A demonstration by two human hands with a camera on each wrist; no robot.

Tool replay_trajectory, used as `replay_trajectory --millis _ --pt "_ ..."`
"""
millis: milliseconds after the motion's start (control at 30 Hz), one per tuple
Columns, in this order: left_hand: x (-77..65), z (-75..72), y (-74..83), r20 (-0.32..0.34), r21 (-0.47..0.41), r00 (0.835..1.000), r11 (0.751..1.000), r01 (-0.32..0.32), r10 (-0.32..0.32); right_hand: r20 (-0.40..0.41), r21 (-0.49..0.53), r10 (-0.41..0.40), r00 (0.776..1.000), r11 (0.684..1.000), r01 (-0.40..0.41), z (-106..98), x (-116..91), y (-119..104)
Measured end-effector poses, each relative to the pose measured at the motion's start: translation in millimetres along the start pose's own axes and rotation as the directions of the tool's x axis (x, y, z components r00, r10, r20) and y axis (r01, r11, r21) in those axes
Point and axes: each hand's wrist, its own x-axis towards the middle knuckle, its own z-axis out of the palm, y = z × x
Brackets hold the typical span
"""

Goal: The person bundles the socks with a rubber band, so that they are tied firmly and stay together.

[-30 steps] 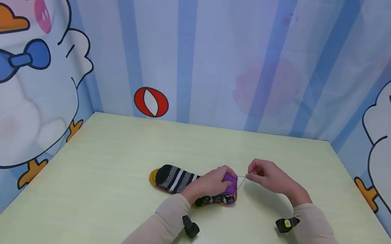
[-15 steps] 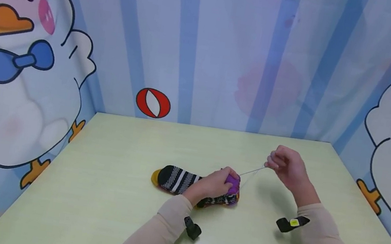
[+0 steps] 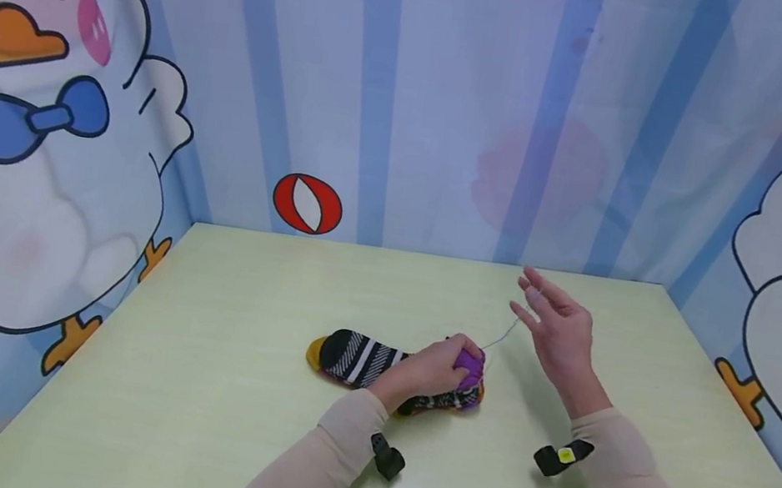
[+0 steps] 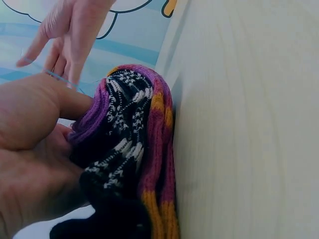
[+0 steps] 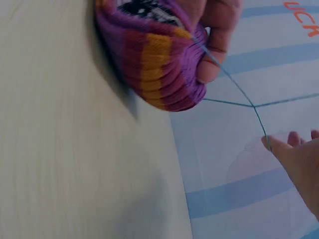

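A pair of patterned socks [image 3: 354, 359] lies folded on the table, black and white striped with a mustard toe at the left. My left hand [image 3: 427, 367] grips the rolled purple cuff [image 3: 471, 366] at the right end, thumb tucked against it. From that cuff a thin blue-green string [image 5: 232, 77] runs up to my right hand [image 3: 562, 337], which is raised to the right with its fingers spread and fairly straight. In the right wrist view the string branches at one spot, and one strand meets the thumb [image 5: 276, 147]. The left wrist view shows the sock layers edge-on.
The pale wooden table [image 3: 198, 418] is enclosed by a blue striped backdrop [image 3: 443, 100] with printed cartoon ducks. Black wrist cameras sit on both sleeves, the left camera [image 3: 388, 456] close above the table.
My right hand first drew the string up and right with curled fingers, pulling it taut. Its fingers have since spread, moving slightly left, and the string hangs slacker. My left hand stays on the cuff.
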Motion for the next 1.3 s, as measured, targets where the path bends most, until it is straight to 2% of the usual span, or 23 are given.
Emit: replay_trajectory --millis 33,67,133,167,200,267,433,500,600,667,733,800,933,1067,1133,1300 --pt "-0.1 -0.4 0.1 -0.001 0.000 1.000 1.000 -0.002 0.002 0.049 -0.158 0.004 0.999 0.987 0.004 1.2 -1.3 3.3" --pt "0.1 -1.0 0.0 -0.005 0.000 1.000 1.000 -0.005 0.005 0.103 -0.309 0.016 0.995 0.951 0.017 2.2 -2.6 6.3" --pt "0.3 -2.7 0.3 -0.020 -0.002 1.000 1.000 -0.007 0.007 0.203 -0.561 0.056 0.978 0.825 0.069 3.7 -4.8 11.6" --pt "0.3 -3.2 0.4 -0.027 -0.007 1.000 1.000 -0.003 0.003 0.243 -0.643 0.084 0.966 0.760 0.096 4.2 -5.8 13.9" --pt "0.4 -3.7 0.4 -0.037 -0.017 0.999 1.000 0.002 -0.003 0.279 -0.684 0.116 0.953 0.720 0.113 4.8 -6.4 15.8" --pt "0.7 -4.0 0.3 -0.051 -0.040 0.999 0.999 0.014 -0.016 0.337 -0.721 0.173 0.925 0.679 0.136 6.3 -7.5 18.3" --pt "1.6 -3.7 0.8 -0.089 -0.107 0.994 0.993 0.047 -0.056 0.426 -0.753 0.258 0.867 0.632 0.181 8.1 -8.6 18.0" --pt "1.5 -4.1 -0.1 -0.109 -0.145 0.992 0.988 0.051 -0.068 0.459 -0.757 0.293 0.839 0.623 0.196 8.2 -9.0 18.3" --pt "1.1 -5.3 -2.7 -0.123 -0.225 0.989 0.973 0.046 -0.076 0.507 -0.748 0.325 0.798 0.626 0.221 9.2 -10.3 20.1" --pt "1.3 -6.2 -4.4 -0.130 -0.277 0.988 0.960 0.041 -0.080 0.532 -0.736 0.328 0.781 0.635 0.235 10.6 -11.6 21.4" --pt "1.9 -6.6 -6.0 -0.143 -0.319 0.985 0.947 0.042 -0.092 0.549 -0.734 0.316 0.774 0.625 0.265 12.2 -13.2 21.8" --pt "2.8 -6.7 -6.6 -0.169 -0.345 0.978 0.937 0.055 -0.120 0.557 -0.742 0.303 0.773 0.599 0.299 13.6 -14.6 21.0" --pt "4.2 -6.3 -7.0 -0.242 -0.375 0.950 0.922 0.096 -0.198 0.570 -0.759 0.272 0.775 0.535 0.370 16.0 -16.1 21.0" --pt "5.2 -6.9 -4.1 -0.273 -0.436 0.929 0.893 0.112 -0.250 0.567 -0.774 0.259 0.782 0.492 0.398 18.1 -16.7 21.2" --pt "5.5 -7.2 -2.3 -0.263 -0.485 0.928 0.868 0.108 -0.263 0.567 -0.779 0.253 0.784 0.475 0.410 18.7 -17.1 21.5" --pt "5.7 -7.9 0.0 -0.219 -0.592 0.940 0.801 0.086 -0.263 0.573 -0.778 0.231 0.787 0.455 0.433 18.0 -16.7 22.6"
